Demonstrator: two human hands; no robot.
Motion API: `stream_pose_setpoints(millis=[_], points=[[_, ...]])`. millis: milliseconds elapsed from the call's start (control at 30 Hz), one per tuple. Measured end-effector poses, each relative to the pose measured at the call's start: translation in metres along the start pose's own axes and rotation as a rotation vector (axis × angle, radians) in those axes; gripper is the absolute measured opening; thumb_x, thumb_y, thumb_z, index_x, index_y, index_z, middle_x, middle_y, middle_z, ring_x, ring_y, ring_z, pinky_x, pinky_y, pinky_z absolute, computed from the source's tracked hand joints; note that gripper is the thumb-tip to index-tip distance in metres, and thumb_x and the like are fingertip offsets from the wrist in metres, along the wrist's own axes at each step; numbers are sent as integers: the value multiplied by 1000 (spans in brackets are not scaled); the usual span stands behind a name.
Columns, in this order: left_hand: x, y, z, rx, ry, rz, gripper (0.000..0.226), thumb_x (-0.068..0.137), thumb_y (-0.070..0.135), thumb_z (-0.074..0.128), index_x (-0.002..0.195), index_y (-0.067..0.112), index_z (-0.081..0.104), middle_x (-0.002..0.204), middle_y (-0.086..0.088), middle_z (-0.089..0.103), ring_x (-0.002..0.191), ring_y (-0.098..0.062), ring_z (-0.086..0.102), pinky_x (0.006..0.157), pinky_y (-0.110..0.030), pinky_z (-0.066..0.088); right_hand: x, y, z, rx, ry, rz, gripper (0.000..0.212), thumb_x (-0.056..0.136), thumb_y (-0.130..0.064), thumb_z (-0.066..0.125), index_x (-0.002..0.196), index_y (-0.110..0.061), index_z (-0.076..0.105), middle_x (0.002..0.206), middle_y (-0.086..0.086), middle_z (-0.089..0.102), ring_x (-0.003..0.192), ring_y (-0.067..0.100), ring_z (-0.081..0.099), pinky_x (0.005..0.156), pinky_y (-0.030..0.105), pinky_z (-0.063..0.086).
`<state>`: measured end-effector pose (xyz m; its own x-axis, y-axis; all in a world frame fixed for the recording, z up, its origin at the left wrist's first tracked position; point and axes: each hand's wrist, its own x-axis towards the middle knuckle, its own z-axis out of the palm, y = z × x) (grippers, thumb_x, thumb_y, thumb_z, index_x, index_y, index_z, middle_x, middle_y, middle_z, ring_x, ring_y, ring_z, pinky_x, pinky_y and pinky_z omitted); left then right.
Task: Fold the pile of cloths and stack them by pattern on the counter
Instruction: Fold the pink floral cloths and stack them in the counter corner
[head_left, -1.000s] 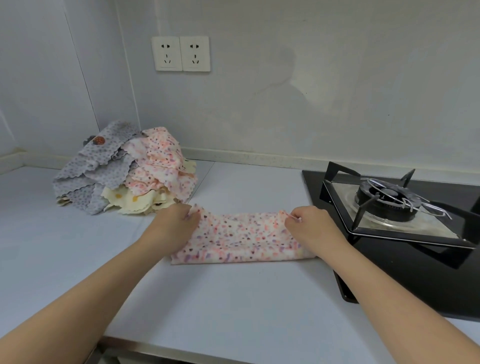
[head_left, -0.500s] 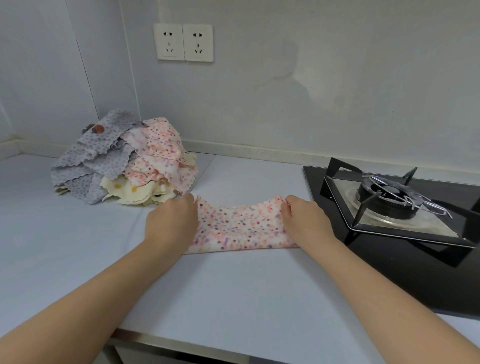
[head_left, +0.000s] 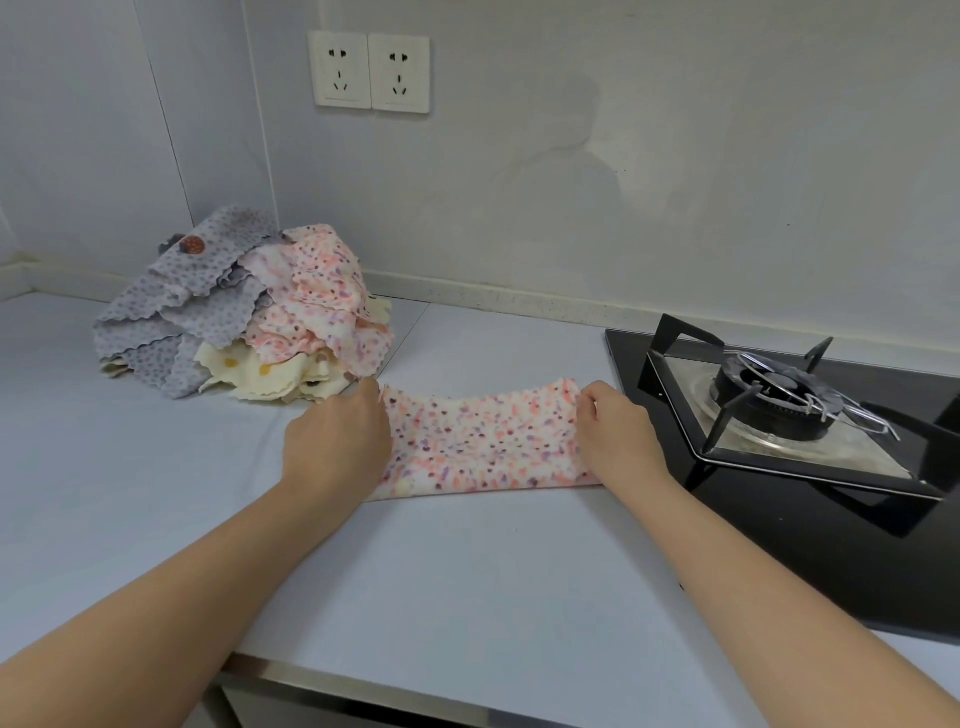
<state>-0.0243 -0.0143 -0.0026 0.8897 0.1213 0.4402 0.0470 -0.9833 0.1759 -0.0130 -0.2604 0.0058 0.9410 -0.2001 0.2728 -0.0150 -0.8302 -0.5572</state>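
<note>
White table (head_left: 467, 597) runs to a grey wall. At far left, the unfolded pile (head_left: 239, 317) rests untouched. The left hand (head_left: 337, 441) grips the left end of the pink speckled cloth (head_left: 483, 441), fingers curled over it. The right hand (head_left: 618, 441) pinches its far right corner. Since one second ago, both hands have moved inward over the ends, and the far edge now sags between them. Assessment: the lengthwise fold is set, the cross fold is pending, and no stack is started.

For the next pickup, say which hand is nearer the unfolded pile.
Left. The left hand is just in front of the pile, at one end of the pink spotted cloth; the right hand is at the other end, beside the stove.
</note>
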Motion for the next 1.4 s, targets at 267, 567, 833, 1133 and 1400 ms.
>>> stream_pose_setpoints(millis=[267,567,833,1133,1400], points=[[2,-2,1,-6,41,-16,11,97,19,42,105,11,42,69,-4,48,58,-26,45,43,-28,19,-3,-5,0,-101,-13,-12,20,102,-29,32,112,-16,44,84,7,60,81,33,54,65,36,40],[-6,3,2,-149,-208,524,58,84,55,25,113,21,62,113,4,61,106,-21,57,88,-37,44,-17,-13,-3,-264,-120,-394,26,99,-23,39,112,-21,61,113,-5,60,104,17,55,80,31,43],[1,-3,-13,-327,60,414,16,90,29,52,86,20,65,79,10,67,67,-14,59,63,-27,36,-14,-10,-7,-230,-228,-471,37,99,-13,36,127,-22,58,130,-6,57,121,15,50,104,30,33],[0,-10,-11,-353,-234,802,31,82,40,48,106,27,63,114,13,57,103,-5,55,90,-29,43,-21,-9,-4,-312,-509,-434,59,101,-49,30,154,-28,15,162,-1,5,149,12,-1,121,38,-5],[-6,1,-7,-294,-192,714,55,87,53,31,128,25,56,133,12,52,119,-7,49,99,-30,39,-25,-8,-3,-419,-572,-396,67,98,-59,17,153,-31,-9,159,-4,-20,144,12,-24,117,48,-15]])
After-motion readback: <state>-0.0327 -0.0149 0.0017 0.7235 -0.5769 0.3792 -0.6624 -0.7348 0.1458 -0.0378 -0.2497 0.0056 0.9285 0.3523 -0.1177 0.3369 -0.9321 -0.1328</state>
